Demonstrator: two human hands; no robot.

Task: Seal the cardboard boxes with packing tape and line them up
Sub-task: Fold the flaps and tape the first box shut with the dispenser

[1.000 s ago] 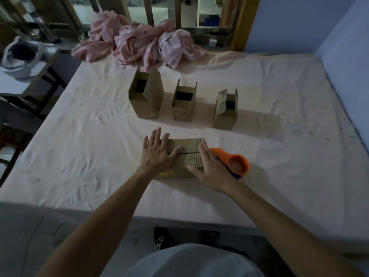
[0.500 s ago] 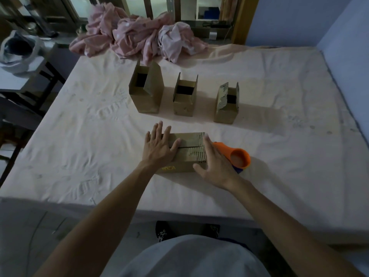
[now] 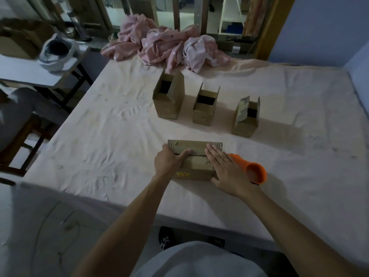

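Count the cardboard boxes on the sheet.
4. Three open ones stand in a far row: left box, middle box, right box. The near box lies closed under the left hand and right hand. None looks hidden.

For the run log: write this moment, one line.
left hand holds near box; right hand flat on it; orange dispenser beside; three boxes open
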